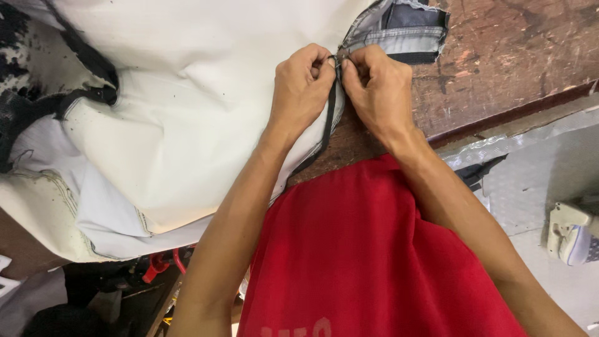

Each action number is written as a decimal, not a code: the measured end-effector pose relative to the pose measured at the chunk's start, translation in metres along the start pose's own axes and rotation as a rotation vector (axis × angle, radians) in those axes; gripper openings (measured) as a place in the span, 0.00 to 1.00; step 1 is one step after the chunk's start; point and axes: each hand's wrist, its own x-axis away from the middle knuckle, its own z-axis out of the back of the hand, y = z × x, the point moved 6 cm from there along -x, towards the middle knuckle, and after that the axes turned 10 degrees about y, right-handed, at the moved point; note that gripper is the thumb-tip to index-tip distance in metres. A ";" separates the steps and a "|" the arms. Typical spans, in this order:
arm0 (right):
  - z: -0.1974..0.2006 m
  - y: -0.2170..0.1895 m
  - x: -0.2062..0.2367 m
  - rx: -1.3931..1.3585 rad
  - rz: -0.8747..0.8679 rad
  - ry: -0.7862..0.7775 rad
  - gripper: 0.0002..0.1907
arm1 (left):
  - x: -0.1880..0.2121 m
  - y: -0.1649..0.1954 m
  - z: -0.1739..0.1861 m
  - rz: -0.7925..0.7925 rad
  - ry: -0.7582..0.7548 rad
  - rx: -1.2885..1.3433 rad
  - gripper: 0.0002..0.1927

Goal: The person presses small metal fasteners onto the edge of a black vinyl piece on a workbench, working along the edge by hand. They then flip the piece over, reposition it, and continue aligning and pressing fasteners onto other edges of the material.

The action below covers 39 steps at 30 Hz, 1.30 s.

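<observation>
A large piece of cream-white fabric [187, 106] with dark stitched seams lies over a worn brown wooden table [511, 56]. Along its right edge runs a black zipper tape [327, 125]. My left hand [301, 90] and my right hand [377, 90] meet at the top of that zipper, fingers pinched tight on it, thumbs almost touching. The zipper's slider is hidden between the fingertips. A grey-blue denim piece [405, 28] lies just beyond my right hand. My red shirt [368, 249] fills the lower middle.
The table's front edge runs diagonally at right, with a grey patterned metal floor [536, 181] below it. A white shoe [571, 234] rests on the floor at far right. Black-patterned fabric [25, 68] lies at far left. Red-handled tools [163, 262] sit below the table.
</observation>
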 end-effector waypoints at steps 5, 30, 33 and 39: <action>-0.002 0.003 -0.002 -0.007 -0.083 -0.011 0.08 | 0.000 0.000 -0.001 -0.017 0.016 0.008 0.06; 0.013 0.033 0.022 -0.360 -0.485 -0.045 0.05 | -0.005 -0.014 0.012 0.558 -0.074 0.737 0.07; 0.024 0.028 0.018 -0.430 -0.492 -0.039 0.05 | -0.001 0.022 0.030 0.352 -0.120 0.663 0.07; 0.031 -0.020 -0.006 -0.408 0.081 -0.036 0.04 | 0.042 0.109 0.075 0.148 -0.142 0.802 0.08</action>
